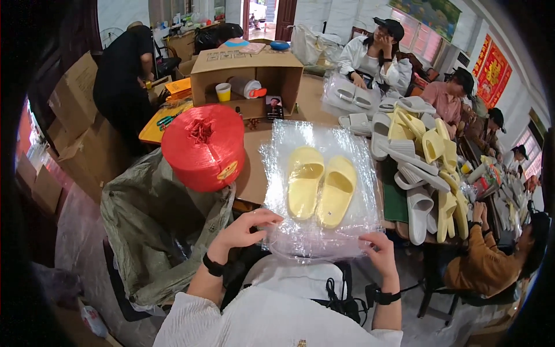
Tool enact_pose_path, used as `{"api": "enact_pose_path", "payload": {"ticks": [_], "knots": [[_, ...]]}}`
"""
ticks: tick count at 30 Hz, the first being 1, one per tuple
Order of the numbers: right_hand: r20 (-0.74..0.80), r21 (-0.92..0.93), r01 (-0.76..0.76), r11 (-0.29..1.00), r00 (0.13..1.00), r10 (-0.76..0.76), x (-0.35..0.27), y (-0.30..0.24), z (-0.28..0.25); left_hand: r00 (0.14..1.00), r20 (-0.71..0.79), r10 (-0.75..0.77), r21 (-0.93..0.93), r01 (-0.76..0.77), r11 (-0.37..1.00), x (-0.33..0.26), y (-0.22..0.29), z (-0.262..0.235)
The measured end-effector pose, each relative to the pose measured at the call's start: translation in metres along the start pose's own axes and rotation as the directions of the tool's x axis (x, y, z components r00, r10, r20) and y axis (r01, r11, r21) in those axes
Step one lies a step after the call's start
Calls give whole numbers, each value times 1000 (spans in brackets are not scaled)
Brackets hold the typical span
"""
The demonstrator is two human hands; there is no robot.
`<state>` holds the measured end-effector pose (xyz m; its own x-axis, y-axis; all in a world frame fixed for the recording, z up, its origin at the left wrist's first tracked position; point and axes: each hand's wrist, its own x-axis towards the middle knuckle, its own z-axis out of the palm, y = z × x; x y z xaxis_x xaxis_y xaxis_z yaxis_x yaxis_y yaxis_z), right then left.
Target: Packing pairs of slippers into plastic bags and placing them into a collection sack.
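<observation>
While both hands work the near edge of the bag, these lines run from the body outward:

Left hand: the left hand (245, 229) pinches the near left edge of the clear plastic bag (315, 191), fingers curled on the film.
Right hand: the right hand (381, 251) grips the near right edge of the same bag, thumb on top — neither hand is free.
Slippers: the pair of yellow slippers (321, 188) lies side by side inside the bag, toes pointing away, on the table just past the hands.
Risk, slip: thin, slick film could slide out of a light pinch, and the pair could shift or twist out of line.
Risk, tear: a hard pull on the crinkled edge could rip it.
Risk, knock: the big red spool of twine (203, 147) sits just left of the bag — an elbow could nudge it toward the grey-green sack (156, 225) hanging below.
Surface: a brown wooden table (254, 168), crowded, with a heap of white and yellow slippers (419, 168) on its right side.
Farther back: an open cardboard box (247, 78) holding a cup and a bottle.
Room: several people sit or stand around the table; stacked cartons line the left wall, red hangings the right.
</observation>
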<state>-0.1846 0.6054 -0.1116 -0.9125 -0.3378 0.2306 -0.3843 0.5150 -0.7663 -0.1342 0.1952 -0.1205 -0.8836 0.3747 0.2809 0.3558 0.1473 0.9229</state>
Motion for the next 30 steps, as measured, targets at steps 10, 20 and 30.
{"api": "enact_pose_path", "payload": {"ticks": [10, 20, 30], "knots": [[-158, -75, 196, 978, 966, -206, 6, -10, 0, 948, -2, 318, 633, -245, 734, 13, 23, 34], [-148, 407, -41, 912, 983, 110, 9, 11, 11, 948, -295, 118, 176, -67, 982, 7, -2, 38], [-274, 193, -108, 975, 948, 159, 62, 34, 18, 745, -630, -220, -76, 223, 972, 45, -20, 39]]}}
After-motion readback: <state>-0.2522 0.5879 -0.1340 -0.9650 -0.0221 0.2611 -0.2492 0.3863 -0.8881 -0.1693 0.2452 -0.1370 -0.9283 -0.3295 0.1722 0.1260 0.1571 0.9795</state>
